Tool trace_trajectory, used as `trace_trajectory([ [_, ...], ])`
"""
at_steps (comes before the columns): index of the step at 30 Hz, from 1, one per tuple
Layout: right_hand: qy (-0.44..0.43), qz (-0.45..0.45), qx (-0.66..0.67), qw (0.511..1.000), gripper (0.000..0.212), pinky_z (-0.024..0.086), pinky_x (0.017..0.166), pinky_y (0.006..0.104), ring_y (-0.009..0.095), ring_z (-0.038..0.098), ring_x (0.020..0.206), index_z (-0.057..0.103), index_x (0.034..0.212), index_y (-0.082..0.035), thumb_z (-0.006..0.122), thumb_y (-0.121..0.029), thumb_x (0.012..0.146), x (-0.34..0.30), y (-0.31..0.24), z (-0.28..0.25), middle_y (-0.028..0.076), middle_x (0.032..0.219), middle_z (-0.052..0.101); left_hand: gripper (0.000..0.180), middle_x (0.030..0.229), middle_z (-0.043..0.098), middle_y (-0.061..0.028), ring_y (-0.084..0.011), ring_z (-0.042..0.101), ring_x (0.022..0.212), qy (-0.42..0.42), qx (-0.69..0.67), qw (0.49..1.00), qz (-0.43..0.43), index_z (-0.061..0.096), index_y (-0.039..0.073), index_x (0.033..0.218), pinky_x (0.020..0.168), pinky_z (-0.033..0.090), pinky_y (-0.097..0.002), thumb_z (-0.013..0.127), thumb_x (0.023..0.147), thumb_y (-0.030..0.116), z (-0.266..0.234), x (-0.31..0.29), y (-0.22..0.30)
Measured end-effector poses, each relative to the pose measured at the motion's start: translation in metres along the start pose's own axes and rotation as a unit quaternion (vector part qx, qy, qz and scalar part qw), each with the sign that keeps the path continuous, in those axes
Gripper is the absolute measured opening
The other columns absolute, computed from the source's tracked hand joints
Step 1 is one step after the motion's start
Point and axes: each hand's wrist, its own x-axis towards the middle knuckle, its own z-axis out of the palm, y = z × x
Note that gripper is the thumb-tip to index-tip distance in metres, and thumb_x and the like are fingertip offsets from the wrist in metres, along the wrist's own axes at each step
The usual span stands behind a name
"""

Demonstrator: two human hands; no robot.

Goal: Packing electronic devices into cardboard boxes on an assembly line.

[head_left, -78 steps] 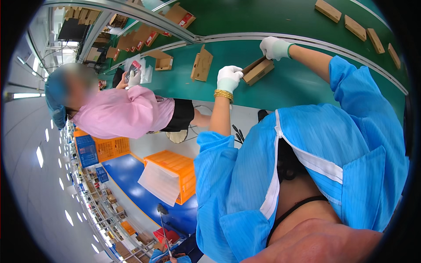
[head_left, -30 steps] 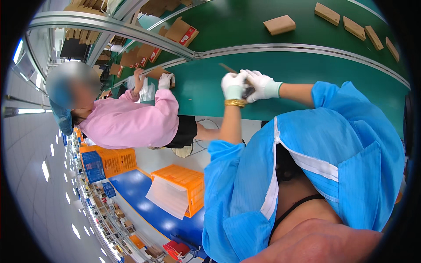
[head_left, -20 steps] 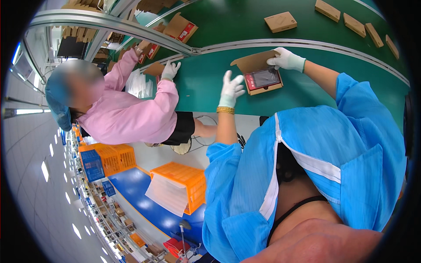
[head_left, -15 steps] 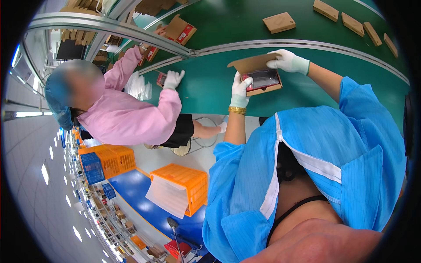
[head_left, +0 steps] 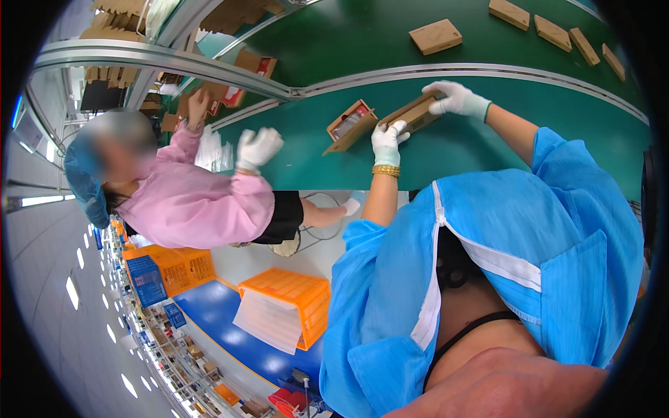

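Note:
A brown cardboard box (head_left: 417, 115), its lid down, is held between my gloved hands over the green bench. My left hand (head_left: 389, 141) closes on its near left corner, with the thumb along the edge. My right hand (head_left: 458, 99) grips the far right end of it. Whatever lies inside the box is hidden. Just left of my left hand, a second cardboard box (head_left: 352, 127) stands on the bench with its flap open, showing a wrapped item and something red inside.
A co-worker in pink stands at the left, one gloved hand (head_left: 259, 148) raised above the bench. A metal rail (head_left: 446, 70) separates the bench from a green belt bearing several closed boxes (head_left: 436, 37). Clear plastic bags (head_left: 214, 152) lie near the co-worker. Orange crates (head_left: 287, 296) stand behind.
The lid of the box in my hands has come down and the box has turned. A second open box has appeared at its left; the co-worker's gloved hand has moved back from the bench.

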Motion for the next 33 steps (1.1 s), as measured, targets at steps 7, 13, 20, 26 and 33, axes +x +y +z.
trace_trajectory([
  [7, -0.134, 0.156, -0.183, 0.961, 0.022, 0.052, 0.055, 0.0333, 0.020, 0.062, 0.057, 0.066, 0.093, 0.001, 0.061, -0.005, 0.073, 0.041, -0.081, -0.034, 0.012, 0.076, 0.064, 0.033, 0.095, 0.062, -0.0081, -0.0180, 0.064, 0.083, 0.055, 0.012, 0.998, -0.007, 0.054, 0.001, 0.106, 0.053, 0.058, -0.0304, 0.069, 0.077, 0.003, 0.008, 0.001, 0.009],
  [13, -0.094, 0.083, -0.322, 0.938, 0.015, 0.053, 0.066, 0.0386, 0.028, 0.065, 0.073, 0.063, 0.088, -0.002, 0.057, -0.002, 0.075, 0.034, -0.071, -0.011, 0.014, 0.083, 0.065, 0.036, 0.098, 0.063, -0.0079, -0.0171, 0.064, 0.083, 0.060, 0.016, 0.998, -0.021, 0.055, 0.002, 0.109, 0.054, 0.059, -0.0301, 0.070, 0.077, 0.005, 0.010, 0.000, 0.013],
  [20, -0.017, 0.014, -0.305, 0.952, 0.016, 0.049, 0.077, 0.0436, 0.035, 0.062, 0.087, 0.065, 0.088, -0.006, 0.051, -0.005, 0.079, 0.017, -0.042, -0.003, 0.016, 0.092, 0.065, 0.023, 0.097, 0.064, -0.0093, -0.0251, 0.064, 0.081, 0.156, 0.482, 0.797, 0.330, 0.068, 0.007, 0.102, 0.068, 0.052, -0.0339, 0.069, 0.080, 0.013, -0.012, -0.008, 0.017],
  [26, -0.083, 0.111, -0.264, 0.955, 0.014, 0.051, 0.073, 0.0386, 0.030, 0.063, 0.082, 0.066, 0.085, -0.003, 0.059, -0.004, 0.073, 0.034, -0.074, -0.018, 0.014, 0.087, 0.066, 0.016, 0.075, 0.067, -0.0129, -0.0241, 0.065, 0.067, -0.018, 0.556, 0.779, 0.291, 0.073, 0.005, 0.089, 0.067, 0.052, -0.0329, 0.069, 0.078, 0.015, -0.011, -0.004, 0.070],
  [33, -0.040, 0.036, -0.256, 0.965, 0.017, 0.051, 0.076, 0.0411, 0.033, 0.063, 0.082, 0.066, 0.088, -0.003, 0.053, -0.002, 0.077, 0.023, -0.062, -0.012, 0.015, 0.083, 0.065, 0.017, 0.085, 0.067, -0.0154, -0.0323, 0.064, 0.079, -0.003, 0.525, 0.776, 0.350, 0.070, 0.007, 0.094, 0.077, 0.051, -0.0400, 0.064, 0.080, 0.015, -0.015, -0.018, 0.048],
])
